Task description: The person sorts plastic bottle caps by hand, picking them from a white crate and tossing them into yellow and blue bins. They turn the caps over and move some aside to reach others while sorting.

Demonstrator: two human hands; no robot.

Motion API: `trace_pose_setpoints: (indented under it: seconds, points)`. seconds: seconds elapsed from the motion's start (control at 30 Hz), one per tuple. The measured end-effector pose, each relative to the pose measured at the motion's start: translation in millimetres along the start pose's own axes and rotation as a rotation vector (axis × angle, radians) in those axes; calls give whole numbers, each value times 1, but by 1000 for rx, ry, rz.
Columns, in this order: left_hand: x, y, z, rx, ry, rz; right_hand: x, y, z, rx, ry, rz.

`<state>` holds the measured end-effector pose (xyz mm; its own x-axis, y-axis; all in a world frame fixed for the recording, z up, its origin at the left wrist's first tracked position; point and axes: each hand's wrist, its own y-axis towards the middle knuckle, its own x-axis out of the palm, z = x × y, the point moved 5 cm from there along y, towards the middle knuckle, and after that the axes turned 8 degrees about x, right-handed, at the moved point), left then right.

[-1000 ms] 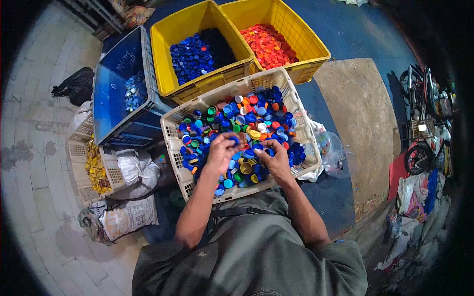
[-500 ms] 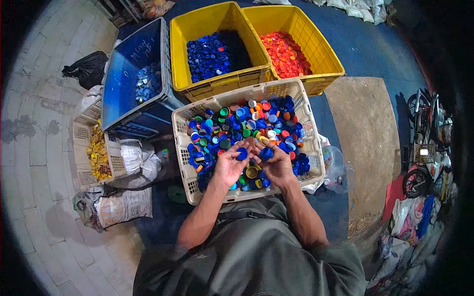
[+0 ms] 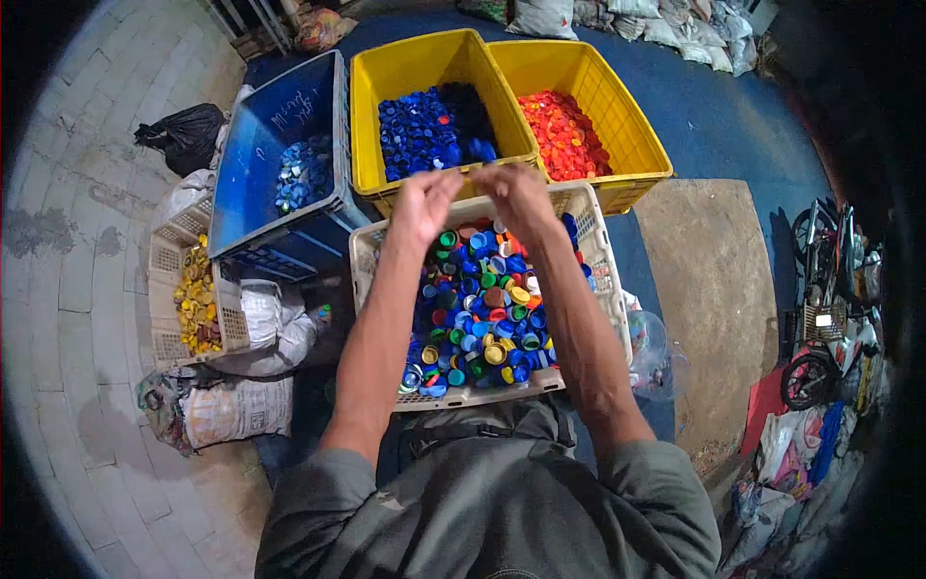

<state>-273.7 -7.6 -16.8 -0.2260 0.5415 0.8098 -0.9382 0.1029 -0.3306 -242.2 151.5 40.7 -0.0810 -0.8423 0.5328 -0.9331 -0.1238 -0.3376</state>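
Observation:
Both my hands reach forward over the far rim of a white plastic crate (image 3: 617, 289) heaped with mixed bottle caps (image 3: 482, 309). My left hand (image 3: 429, 205) is open, its fingers stretched toward the yellow bin, somewhat blurred. Beside it my right hand (image 3: 516, 198) is open too, fingers forward and smeared by motion. Just beyond the fingertips, blurred blue caps (image 3: 480, 150) are in the air over the left yellow bin (image 3: 371, 77). Dark blue caps (image 3: 410, 125) lie inside that bin. I see no cap in either hand.
A second yellow bin (image 3: 632, 125) holds red caps (image 3: 564, 130). On the left stand a blue bin (image 3: 241, 174) with light blue caps and a crate (image 3: 231, 318) of yellow caps. Sacks (image 3: 241, 410) lie beside them. A motorbike (image 3: 815, 289) is at the far right.
My hands have moved from above the crate's middle forward to the near edge of the left yellow bin. The blue caps they held have been let go. The view has tilted slightly.

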Motion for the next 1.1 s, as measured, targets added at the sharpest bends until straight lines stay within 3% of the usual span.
trace_pose_setpoints:
  seconds: [0.07,0.17,0.23,0.3,0.33,0.37,0.4,0.47,0.53,0.67,0.7,0.8,0.83,0.93,0.97,1.07,1.1]
  points:
    - [11,-7,20,145,82,-11,3,27,-11,-136,197,100]
    - [2,-29,22,239,343,-41,-36,31,2,-257,-19,-28]
    - [-27,-60,6,198,595,-13,-51,-7,15,-151,-201,188]
    - [-80,-77,-24,179,923,-15,-88,-28,47,10,-470,226]
    - [-106,-81,-39,212,1112,-62,-116,-32,72,-149,-693,265]
    - [-121,-91,-52,244,1322,-87,-119,-52,74,-136,-974,348]
    - [-129,-102,-62,276,1533,-110,-127,-66,89,-141,-929,309]
    - [-106,-127,-67,272,1758,-220,-134,-81,110,-94,-1413,253]
    - [-102,-136,-79,360,1849,-257,-116,-100,115,-34,-1497,266]
    - [-94,-140,-90,288,2005,-242,-92,-111,132,38,-1736,244]
    - [-94,-141,-93,308,2045,-245,-93,-107,142,-28,-1792,295]
    - [-97,-141,-97,305,2099,-235,-98,-101,152,37,-1727,277]
    - [-99,-141,-96,297,2087,-224,-91,-105,147,-232,-1710,280]
    - [-109,-138,-94,261,2046,-193,-104,-97,171,-196,-1649,198]
    - [-109,-135,-93,253,2031,-182,-97,-99,173,-342,-1699,182]
    - [-106,-136,-87,241,1997,-92,-93,-97,183,-277,-1750,188]
    - [-99,-139,-84,287,2004,-19,-76,-105,157,-168,-1693,220]
